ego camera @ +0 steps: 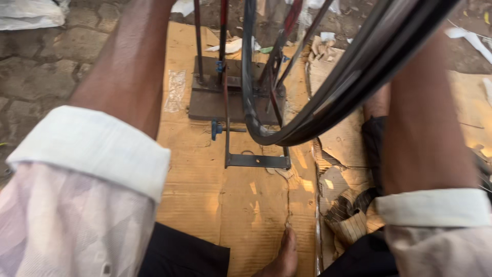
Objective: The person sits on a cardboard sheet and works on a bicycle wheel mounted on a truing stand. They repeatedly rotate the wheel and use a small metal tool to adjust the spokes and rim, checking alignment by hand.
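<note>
From the head camera, both forearms reach up past the frame's top edge, so neither hand shows and how each grip stands cannot be told. A black bicycle tyre curves between the arms, its lowest part above a metal stand on flattened cardboard. Rolled white cuffs sit at each arm; a bare foot rests below.
</note>
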